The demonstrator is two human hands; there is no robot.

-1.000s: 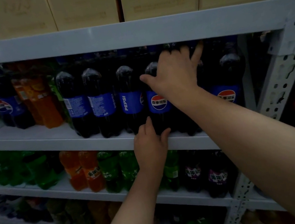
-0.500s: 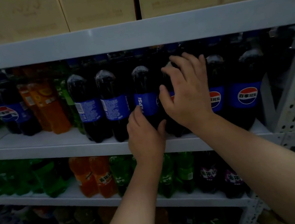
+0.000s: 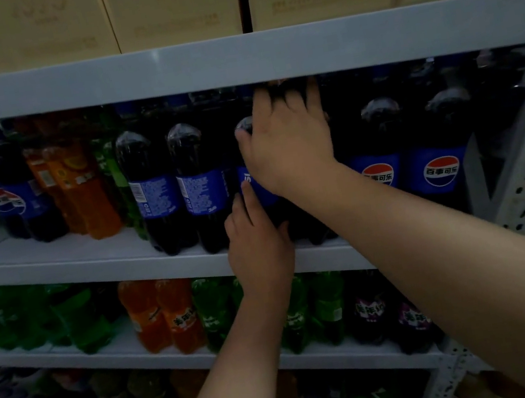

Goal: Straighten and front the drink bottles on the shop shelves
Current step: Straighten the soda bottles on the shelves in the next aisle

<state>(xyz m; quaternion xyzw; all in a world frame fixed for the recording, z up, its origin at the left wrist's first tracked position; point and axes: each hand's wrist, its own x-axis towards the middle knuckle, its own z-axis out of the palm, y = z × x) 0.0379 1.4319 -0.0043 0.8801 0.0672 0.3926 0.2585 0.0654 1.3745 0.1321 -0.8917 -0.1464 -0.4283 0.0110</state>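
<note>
I see my right hand (image 3: 289,140) clamped over the shoulder of a dark plastic cola bottle with a blue label (image 3: 264,195), my left hand (image 3: 258,246) gripping its lower body, the bottle upright at the front edge of the pale grey metal shelf (image 3: 91,262), matching cola bottles (image 3: 382,157) beside it on that shelf

Single view, worn on my head: wide-angle, facing forward and slightly down into the shelving (image 3: 231,61), near, within my reach, with my left hand (image 3: 259,251) and right hand (image 3: 290,145) on a cola bottle (image 3: 264,198) at centre frame
</note>
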